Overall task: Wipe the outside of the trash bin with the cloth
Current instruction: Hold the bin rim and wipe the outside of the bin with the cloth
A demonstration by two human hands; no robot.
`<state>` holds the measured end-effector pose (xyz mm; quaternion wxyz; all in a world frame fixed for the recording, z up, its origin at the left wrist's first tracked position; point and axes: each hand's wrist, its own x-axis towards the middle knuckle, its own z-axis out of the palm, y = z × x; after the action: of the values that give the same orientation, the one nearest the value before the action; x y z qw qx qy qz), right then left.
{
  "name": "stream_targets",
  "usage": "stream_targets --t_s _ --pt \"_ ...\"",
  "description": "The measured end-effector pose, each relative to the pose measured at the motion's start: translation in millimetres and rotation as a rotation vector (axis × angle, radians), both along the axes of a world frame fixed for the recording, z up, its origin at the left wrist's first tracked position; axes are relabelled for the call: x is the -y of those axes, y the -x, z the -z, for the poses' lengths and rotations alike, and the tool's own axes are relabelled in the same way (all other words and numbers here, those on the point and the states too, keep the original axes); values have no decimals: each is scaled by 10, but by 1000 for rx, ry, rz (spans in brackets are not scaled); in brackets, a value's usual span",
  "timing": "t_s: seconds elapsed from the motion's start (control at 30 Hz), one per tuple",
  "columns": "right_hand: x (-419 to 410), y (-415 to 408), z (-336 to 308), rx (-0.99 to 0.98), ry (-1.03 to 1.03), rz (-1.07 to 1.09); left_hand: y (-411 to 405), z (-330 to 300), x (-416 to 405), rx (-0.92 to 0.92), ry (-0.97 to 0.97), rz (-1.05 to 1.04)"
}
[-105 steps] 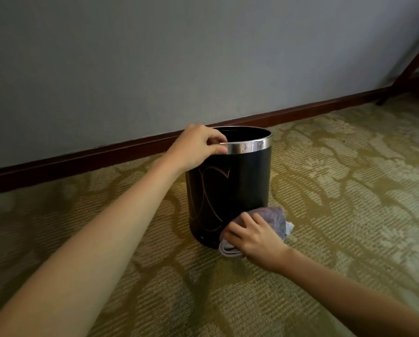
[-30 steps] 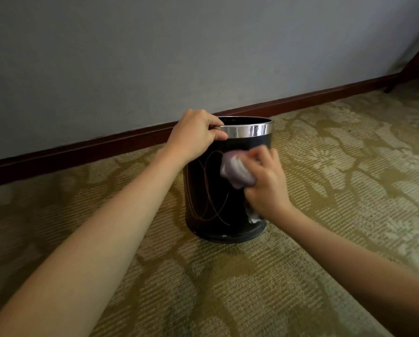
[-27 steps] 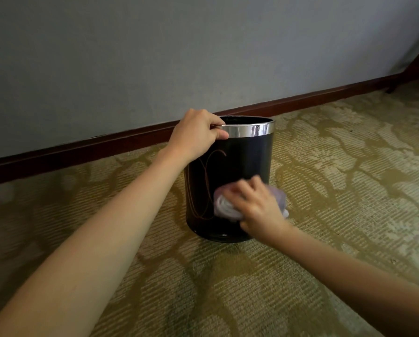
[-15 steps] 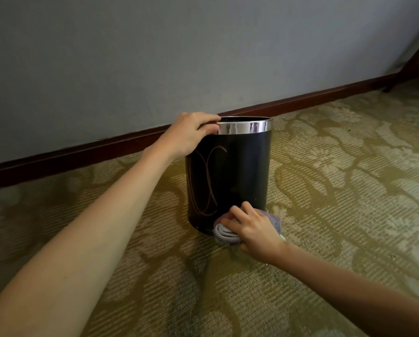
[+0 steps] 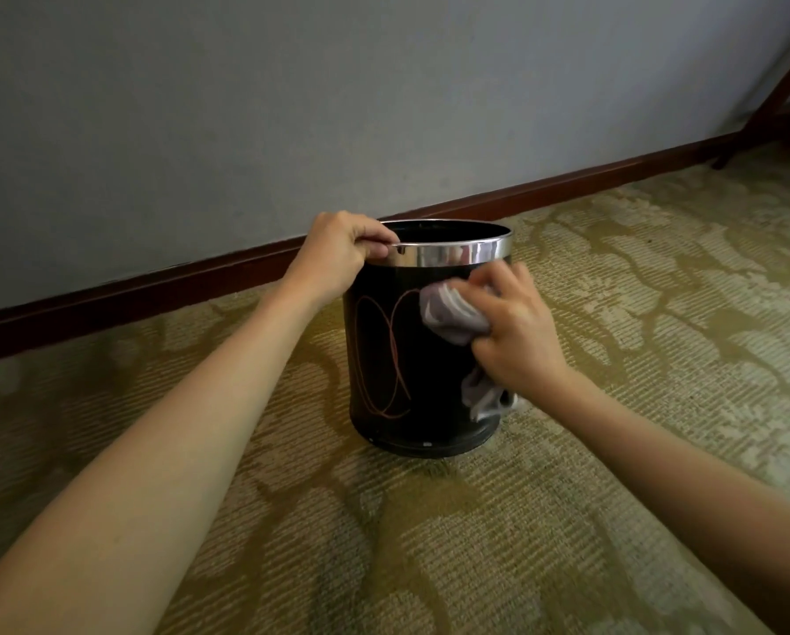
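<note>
The trash bin (image 5: 411,359) stands upright on the carpet (image 5: 475,543) at frame centre; the left hand (image 5: 338,258) curls its grip over the chrome rim (image 5: 452,254), apparently steadying it; the right hand (image 5: 517,332) pinches the bunched cloth (image 5: 448,313) against the upper wall, just under the rim, for wiping

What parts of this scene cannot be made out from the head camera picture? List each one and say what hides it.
1. Far side of the black cylindrical trash bin: hidden by its own body.
2. Bin's inside bottom: hidden by its chrome rim and dark interior.
3. Middle of the crumpled grey cloth: covered by the right hand.
4. Left hand fingertips: curled over the rim.
5. Dark wooden leg, top right: cut off by the frame edge.
</note>
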<state>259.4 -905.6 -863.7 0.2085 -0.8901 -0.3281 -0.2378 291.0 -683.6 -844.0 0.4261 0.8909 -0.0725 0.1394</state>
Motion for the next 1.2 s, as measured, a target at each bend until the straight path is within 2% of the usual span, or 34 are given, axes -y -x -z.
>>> stream_targets --t_s 0.13,0.23,0.4,0.53,0.63,0.77,0.9,1.07,1.2 --pt "3 -150 -33 79 -63 80 -48 -24 24 -13 -25 -5" --pt "98 -41 258 57 -1 57 -72 -6 49 -2 -28 -19" --pt "417 272 740 11 352 -123 -130 -30 97 -2 -18 -54" --pt "520 429 767 -7 575 -238 -117 -26 178 -5 -22 -26" --pt "493 271 478 -10 447 -162 -67 23 216 40 -5 -27" --pt "311 -189 -75 69 183 71 -17 52 175 57 16 2" --pt "145 -261 -113 82 111 109 -16 49 94 53 18 -19" --pt "297 13 451 185 341 -163 -16 86 -50 20 29 -36" --pt "534 320 791 198 580 -275 -16 56 -6 5 28 -23"
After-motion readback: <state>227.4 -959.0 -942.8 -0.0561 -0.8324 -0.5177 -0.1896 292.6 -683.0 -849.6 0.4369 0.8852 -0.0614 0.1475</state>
